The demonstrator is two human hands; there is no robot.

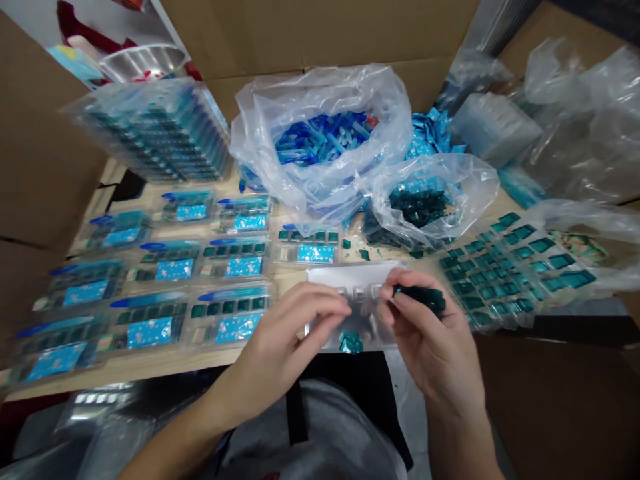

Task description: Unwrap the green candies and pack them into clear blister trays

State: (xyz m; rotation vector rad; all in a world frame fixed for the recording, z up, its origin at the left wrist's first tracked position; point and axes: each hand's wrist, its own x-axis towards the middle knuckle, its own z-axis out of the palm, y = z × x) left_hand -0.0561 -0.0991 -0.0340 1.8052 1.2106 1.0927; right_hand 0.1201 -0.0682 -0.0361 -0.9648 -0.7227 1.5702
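Here, rows of assembled blister packs (235, 327) lay on the wooden table (125, 372) to the left of the left hand, each showing a blue stick, a line of dark teal cells and a blue printed card. The left hand (293, 347) was curled with its fingers drawn together, their tips at the clear cells of the tray. Whether those fingers had hold of the tray or of some small item could not be told.

Between the two hands lay a silvery clear plastic blister tray (327, 277), with a loose teal piece (351, 343) at its near edge, below the grip. The right hand (430, 340) was closed in a firm pinch on a dark teal strip (420, 298), which projected to the right of the grip, just above the tray.

Ahead of the grip stood a clear bag of blue sticks (320, 193) and, farther right, a clear bag of dark teal pieces (425, 200). To the right of the grip lay a sheet of teal cells (520, 267).

For good control, the pinch should stay at the strip's end, with the fingers clear of the tray cells. The other hand should steady the tray against sliding.
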